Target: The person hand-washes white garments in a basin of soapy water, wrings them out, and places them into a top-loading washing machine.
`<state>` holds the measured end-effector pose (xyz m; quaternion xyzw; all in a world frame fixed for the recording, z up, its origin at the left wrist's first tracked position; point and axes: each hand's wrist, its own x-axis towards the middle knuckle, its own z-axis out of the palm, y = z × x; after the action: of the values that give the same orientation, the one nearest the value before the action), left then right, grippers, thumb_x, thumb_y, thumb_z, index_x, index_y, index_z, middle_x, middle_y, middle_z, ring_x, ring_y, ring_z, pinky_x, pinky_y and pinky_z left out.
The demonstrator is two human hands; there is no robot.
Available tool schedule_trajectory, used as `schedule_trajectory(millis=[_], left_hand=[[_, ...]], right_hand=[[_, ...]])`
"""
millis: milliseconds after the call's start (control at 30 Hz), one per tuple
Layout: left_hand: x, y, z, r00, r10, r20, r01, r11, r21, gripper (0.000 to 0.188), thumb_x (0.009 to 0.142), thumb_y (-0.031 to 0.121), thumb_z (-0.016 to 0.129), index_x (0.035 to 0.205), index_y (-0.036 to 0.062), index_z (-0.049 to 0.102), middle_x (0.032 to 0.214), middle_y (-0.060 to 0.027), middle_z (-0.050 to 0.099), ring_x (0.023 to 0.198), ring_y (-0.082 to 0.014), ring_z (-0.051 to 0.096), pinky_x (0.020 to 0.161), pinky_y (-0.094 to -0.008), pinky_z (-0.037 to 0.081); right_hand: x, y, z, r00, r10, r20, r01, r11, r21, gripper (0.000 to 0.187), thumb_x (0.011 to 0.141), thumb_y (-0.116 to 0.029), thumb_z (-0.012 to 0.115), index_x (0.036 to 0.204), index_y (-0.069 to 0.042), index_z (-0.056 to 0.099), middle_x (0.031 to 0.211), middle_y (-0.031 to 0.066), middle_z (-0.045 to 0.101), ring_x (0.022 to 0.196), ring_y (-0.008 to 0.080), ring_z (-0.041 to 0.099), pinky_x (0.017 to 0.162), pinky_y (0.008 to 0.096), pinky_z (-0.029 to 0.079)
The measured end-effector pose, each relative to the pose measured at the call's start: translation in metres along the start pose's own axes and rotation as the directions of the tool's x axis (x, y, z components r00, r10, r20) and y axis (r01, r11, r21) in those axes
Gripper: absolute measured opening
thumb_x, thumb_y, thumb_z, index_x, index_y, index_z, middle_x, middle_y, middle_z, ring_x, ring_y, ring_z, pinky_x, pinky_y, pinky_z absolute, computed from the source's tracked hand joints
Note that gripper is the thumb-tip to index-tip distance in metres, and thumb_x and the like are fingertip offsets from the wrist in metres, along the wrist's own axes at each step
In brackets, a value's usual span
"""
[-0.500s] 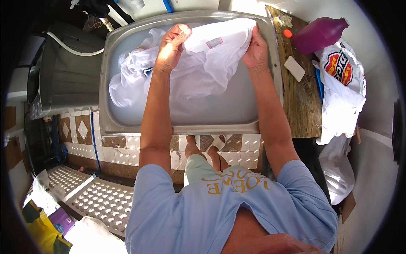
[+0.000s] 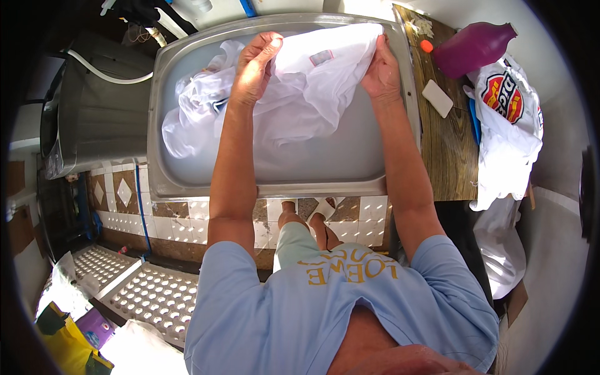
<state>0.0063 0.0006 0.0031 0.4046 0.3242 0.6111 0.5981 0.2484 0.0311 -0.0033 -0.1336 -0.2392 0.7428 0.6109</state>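
A wet white garment (image 2: 312, 94) with a small pink-edged label is stretched between my two hands above a metal sink (image 2: 275, 189) of cloudy water. My left hand (image 2: 253, 65) pinches its edge at the upper middle of the sink. At the sink's far right side, my right hand (image 2: 381, 72) grips the other end, thumb up. The lower folds hang down into the water, where bunched white cloth (image 2: 190, 119) with a dark stripe lies to the left. Whether that bunch belongs to the same garment, I cannot tell.
Right of the sink, a wooden counter (image 2: 447, 162) carries a white soap bar (image 2: 437, 99), an orange cap (image 2: 426, 46), a purple bottle (image 2: 475, 49) and a printed white cloth (image 2: 509, 125). A grey bin-like appliance (image 2: 103, 103) with a white hose (image 2: 106, 77) stands at left. Perforated panels (image 2: 150, 297) lie lower left.
My right hand has shifted slightly to the right and the held cloth is a little more slanted. The left hand keeps its grip in nearly the same place.
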Motion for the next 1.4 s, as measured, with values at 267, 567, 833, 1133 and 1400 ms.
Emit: schedule_trajectory(millis=[267,567,833,1133,1400], left_hand=[[-0.001,-0.001,-0.001,0.999,0.035,-0.033,-0.025,0.96,0.277,0.03,0.081,0.009,0.07,0.109,0.0052,0.058,0.084,0.0014,0.061,0.077,-0.0068,0.055,0.067,-0.0195,0.042],[-0.005,-0.004,0.0,0.992,-0.124,0.01,0.107,0.895,0.433,0.025,0.085,0.027,0.067,0.098,0.005,0.068,0.084,0.004,0.062,0.079,-0.0052,0.053,0.075,-0.0208,0.04],[-0.004,-0.002,0.003,0.982,-0.186,-0.041,0.189,0.978,0.093,0.023,0.091,0.023,0.058,0.108,0.0068,0.063,0.104,0.0005,0.063,0.098,-0.0107,0.056,0.088,-0.0259,0.042],[-0.001,-0.028,0.012,0.998,0.064,-0.012,-0.045,0.804,0.593,0.032,0.091,0.031,0.059,0.106,0.0039,0.061,0.092,-0.0001,0.065,0.083,-0.0107,0.059,0.072,-0.0297,0.048],[0.001,-0.072,0.0,0.997,-0.043,0.058,-0.055,0.075,0.996,0.041,0.088,0.042,0.06,0.092,0.0012,0.063,0.069,-0.0197,0.06,0.062,-0.0267,0.061,0.06,-0.0429,0.047]], right_hand=[[0.0,-0.001,0.002,1.0,0.01,-0.025,-0.012,0.998,-0.062,0.032,0.096,-0.022,0.045,0.127,-0.013,0.047,0.131,0.0074,0.05,0.121,0.023,0.047,0.102,0.0427,0.039],[-0.003,-0.001,0.01,1.0,0.002,0.03,0.0,0.999,-0.053,0.052,0.09,-0.006,0.049,0.139,-0.018,0.035,0.143,0.0187,0.035,0.126,0.0262,0.043,0.106,0.0414,0.035],[0.002,-0.004,-0.006,0.996,0.041,0.079,-0.036,0.997,-0.066,0.061,0.089,-0.001,0.047,0.143,-0.022,0.029,0.145,0.0211,0.031,0.125,0.0261,0.043,0.106,0.0402,0.034],[0.002,0.014,-0.041,0.969,-0.243,-0.041,0.0,0.166,-0.986,0.051,0.079,-0.025,0.067,0.121,-0.001,0.052,0.116,0.0223,0.059,0.099,0.0294,0.061,0.089,0.0396,0.047],[0.008,0.025,-0.051,0.91,-0.093,-0.405,-0.328,0.437,-0.838,0.039,0.079,-0.034,0.066,0.096,0.0,0.061,0.1,0.0201,0.064,0.095,0.0333,0.061,0.085,0.0426,0.048]])
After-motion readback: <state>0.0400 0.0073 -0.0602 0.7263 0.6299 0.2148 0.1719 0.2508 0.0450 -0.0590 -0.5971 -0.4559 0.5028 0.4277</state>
